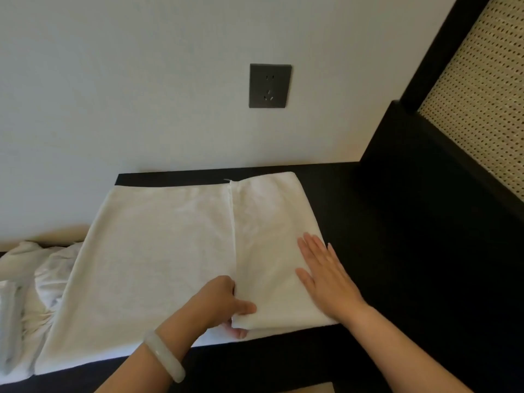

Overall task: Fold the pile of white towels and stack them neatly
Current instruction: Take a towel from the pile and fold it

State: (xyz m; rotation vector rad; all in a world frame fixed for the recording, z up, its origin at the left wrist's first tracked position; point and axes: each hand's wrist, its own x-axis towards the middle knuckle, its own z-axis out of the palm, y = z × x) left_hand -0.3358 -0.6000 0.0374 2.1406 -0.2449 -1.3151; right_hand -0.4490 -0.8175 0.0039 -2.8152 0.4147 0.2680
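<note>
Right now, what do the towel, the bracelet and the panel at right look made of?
Towel: white soft matte cloth, likely cotton; it folds and creases.
Bracelet: pale glossy translucent ring, jade-like stone or glass, unclear which.
Panel: tan woven cane look, regular holes, black frame.

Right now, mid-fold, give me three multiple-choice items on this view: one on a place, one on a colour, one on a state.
1. Where does the pile of unfolded towels lie?
A) left of the spread towel
B) right of it
C) on top of it

2. What colour is the wall socket?
A) white
B) dark grey
C) red

3. How is the right hand?
A) gripping a corner
B) flat on the folded flap
C) off the towel

Answers:
1 A: the crumpled heap sits at the left end of the table.
2 B: it is a dark plate on the pale wall.
3 B: its fingers lie straight on the flap, while the left hand pinches the flap's near corner.
</note>
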